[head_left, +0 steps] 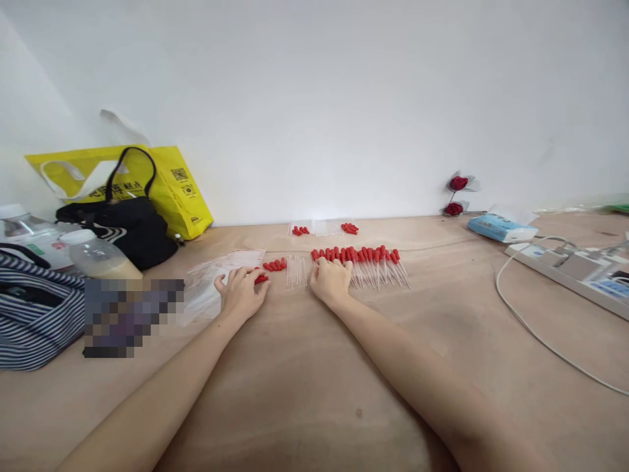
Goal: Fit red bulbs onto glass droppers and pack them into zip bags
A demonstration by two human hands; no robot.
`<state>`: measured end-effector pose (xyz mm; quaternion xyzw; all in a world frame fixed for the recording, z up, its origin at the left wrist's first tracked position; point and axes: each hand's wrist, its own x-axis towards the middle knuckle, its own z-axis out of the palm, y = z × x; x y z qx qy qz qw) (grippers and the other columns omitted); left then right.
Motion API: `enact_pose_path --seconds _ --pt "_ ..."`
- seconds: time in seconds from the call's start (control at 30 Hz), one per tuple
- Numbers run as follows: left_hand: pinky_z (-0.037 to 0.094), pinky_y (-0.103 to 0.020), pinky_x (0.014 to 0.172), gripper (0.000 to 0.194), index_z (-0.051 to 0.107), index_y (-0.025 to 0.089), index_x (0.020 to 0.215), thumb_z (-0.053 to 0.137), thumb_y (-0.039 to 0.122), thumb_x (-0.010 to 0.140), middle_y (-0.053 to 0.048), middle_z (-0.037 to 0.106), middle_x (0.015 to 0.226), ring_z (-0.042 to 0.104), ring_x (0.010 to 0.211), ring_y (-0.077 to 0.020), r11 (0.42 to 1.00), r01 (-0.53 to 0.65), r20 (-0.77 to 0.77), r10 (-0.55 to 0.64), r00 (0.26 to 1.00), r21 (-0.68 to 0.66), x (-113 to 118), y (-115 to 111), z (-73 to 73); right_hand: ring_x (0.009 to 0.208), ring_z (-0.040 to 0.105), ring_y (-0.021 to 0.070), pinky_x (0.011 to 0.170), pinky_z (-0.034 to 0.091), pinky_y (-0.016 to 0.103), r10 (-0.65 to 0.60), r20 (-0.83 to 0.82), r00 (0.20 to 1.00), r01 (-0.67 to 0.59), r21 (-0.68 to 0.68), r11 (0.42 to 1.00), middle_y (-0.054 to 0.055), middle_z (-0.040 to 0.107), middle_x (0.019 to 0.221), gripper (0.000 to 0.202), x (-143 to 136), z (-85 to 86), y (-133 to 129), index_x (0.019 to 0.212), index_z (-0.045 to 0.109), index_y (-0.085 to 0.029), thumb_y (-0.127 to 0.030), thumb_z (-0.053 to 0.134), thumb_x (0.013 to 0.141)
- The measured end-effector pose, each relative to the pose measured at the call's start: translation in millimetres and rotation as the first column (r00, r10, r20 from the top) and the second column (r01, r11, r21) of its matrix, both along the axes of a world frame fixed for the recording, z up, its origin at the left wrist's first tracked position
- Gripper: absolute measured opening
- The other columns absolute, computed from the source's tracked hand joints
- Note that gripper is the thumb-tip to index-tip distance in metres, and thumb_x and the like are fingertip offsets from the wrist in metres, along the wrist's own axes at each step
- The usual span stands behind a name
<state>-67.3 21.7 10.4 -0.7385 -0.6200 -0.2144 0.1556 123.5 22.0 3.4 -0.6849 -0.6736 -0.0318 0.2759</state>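
Note:
Several red rubber bulbs (pixel 261 278) lie under the fingertips of my left hand (pixel 240 293), whose fingers are bent and apart. More red bulbs (pixel 274 265) sit in a short row just beyond it. Thin clear tubes (pixel 295 272) are laid side by side between my two hands. On the right, droppers (pixel 378 265) made of clear tubes with red bulbs form a long row. My right hand (pixel 332 280) rests at the left end of that row, fingers curled in against the droppers. Its fingertips are partly hidden, and what they grip cannot be made out.
Clear plastic bags (pixel 206 288) lie left of my left hand. Farther back are more bulbs (pixel 350 228) and tubes (pixel 326 227). A yellow bag (pixel 181 196), black bag (pixel 132 226) and bottles stand left. Tissues (pixel 501 226), a power strip (pixel 584 278) and its cable are right.

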Motion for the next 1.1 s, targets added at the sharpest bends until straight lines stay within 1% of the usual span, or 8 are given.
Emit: enact_pose_path --seconds 0.23,0.37,0.43,0.53,0.73,0.87,0.93,1.1 --pt "0.021 -0.051 0.087 0.018 0.063 0.024 0.077 0.046 0.025 0.081 -0.003 0.065 0.085 0.053 0.089 -0.0248 0.993 0.060 0.005 -0.061 0.998 0.101 -2 1 3.4 0.079 0.056 0.0207 0.076 0.021 0.038 0.042 -0.031 0.999 -0.042 -0.017 0.999 0.008 0.065 0.080 0.024 -3 4.8 -2 0.088 0.059 -0.018 -0.031 0.041 0.080" --pt "0.035 -0.038 0.083 0.020 0.062 0.022 0.083 0.042 0.026 0.082 -0.004 0.065 0.086 0.057 0.085 -0.0195 0.965 0.204 0.142 -0.229 0.963 0.167 6 -7 5.8 0.082 0.055 0.0230 0.078 0.021 0.040 0.053 0.013 0.998 -0.052 -0.099 0.994 0.012 0.065 0.082 0.024 -12 9.6 1 0.079 0.063 -0.015 -0.029 0.044 0.077" --pt "0.043 -0.029 0.075 0.021 0.062 0.020 0.083 0.042 0.025 0.082 -0.004 0.064 0.085 0.058 0.080 -0.0165 0.936 0.312 0.230 -0.344 0.910 0.164 14 -13 5.8 0.083 0.055 0.0238 0.079 0.020 0.041 0.035 0.055 0.998 -0.026 -0.162 0.987 0.014 0.065 0.083 0.023 -17 12.1 4 0.080 0.064 -0.014 -0.025 0.045 0.076" --pt "0.046 -0.025 0.071 0.019 0.062 0.017 0.081 0.043 0.022 0.079 -0.004 0.063 0.081 0.058 0.077 -0.0150 0.893 0.422 0.303 -0.450 0.840 0.158 24 -19 2.9 0.084 0.056 0.0243 0.081 0.020 0.042 0.037 0.122 0.992 -0.004 -0.258 0.966 0.014 0.065 0.085 0.022 -24 15.0 9 0.082 0.065 -0.014 -0.022 0.046 0.075" --pt "0.048 -0.029 0.073 0.015 0.060 0.016 0.079 0.047 0.016 0.072 -0.004 0.064 0.081 0.059 0.077 -0.0167 0.862 0.504 0.326 -0.491 0.808 0.052 28 -22 -4.2 0.089 0.054 0.0254 0.082 0.020 0.042 0.046 0.183 0.982 0.008 -0.283 0.959 0.016 0.064 0.091 0.027 -31 18.8 7 0.088 0.064 -0.012 -0.010 0.038 0.078" --pt "0.048 -0.029 0.069 0.020 0.061 0.016 0.086 0.047 0.016 0.072 -0.005 0.065 0.084 0.059 0.078 -0.0170 0.856 0.517 0.323 -0.490 0.810 0.003 28 -25 -3.9 0.090 0.052 0.0252 0.078 0.023 0.038 0.086 0.216 0.973 -0.037 -0.222 0.974 0.019 0.061 0.096 0.027 -9 21.5 -16 0.096 0.058 -0.008 -0.013 0.036 0.081" --pt "0.048 -0.027 0.066 0.022 0.060 0.016 0.090 0.048 0.015 0.072 -0.004 0.066 0.083 0.060 0.074 -0.0160 0.841 0.540 0.333 -0.497 0.801 -0.045 29 -27 -3.2 0.087 0.051 0.0255 0.073 0.024 0.036 0.176 0.285 0.942 -0.138 -0.149 0.979 0.018 0.061 0.092 0.025 14 20.4 -34 0.092 0.057 -0.008 -0.016 0.037 0.081" --pt "0.045 -0.032 0.072 0.018 0.062 0.017 0.089 0.052 0.020 0.074 -0.004 0.066 0.083 0.059 0.076 -0.0179 0.822 0.564 0.238 -0.535 0.811 -0.074 34 -30 -0.8 0.080 0.049 0.0214 0.066 0.022 0.033 0.336 0.366 0.868 -0.312 -0.125 0.942 0.010 0.060 0.080 0.021 74 7.7 -74 0.079 0.055 -0.014 -0.024 0.038 0.083"
